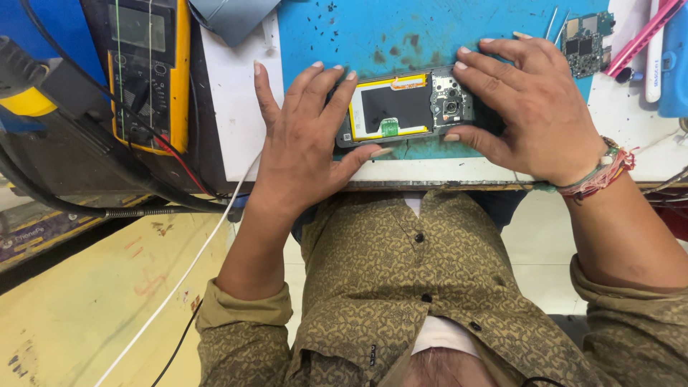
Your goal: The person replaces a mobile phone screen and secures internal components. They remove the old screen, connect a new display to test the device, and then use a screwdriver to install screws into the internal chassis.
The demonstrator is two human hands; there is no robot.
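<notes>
Both hands are down on the opened phone (405,107), which lies flat on the blue work mat (373,36) near the front edge of the white bench (236,115). Its back cover is off: a dark battery framed in yellow fills the middle, with a small green tab at its lower edge, and the camera module sits at the right end.

The left hand (304,129) clamps the phone's left end, fingers spread over the top edge and thumb pressed along the bottom edge. The right hand (530,107) grips the right end the same way, fingers curled over the top by the camera block and thumb tucked under the lower edge. So 2 hands, both closed on the 1 phone, holding it against the mat.

Off to the left, a yellow multimeter (147,72) rests with its red and black leads trailing down. A white cable (193,265) runs diagonally past the left forearm. At the top right, a small green circuit board (586,44) lies on the mat, with tweezers (553,23) just beside it and a pink tool (645,34) further right. Threaded bands (600,175) wrap the right wrist.
</notes>
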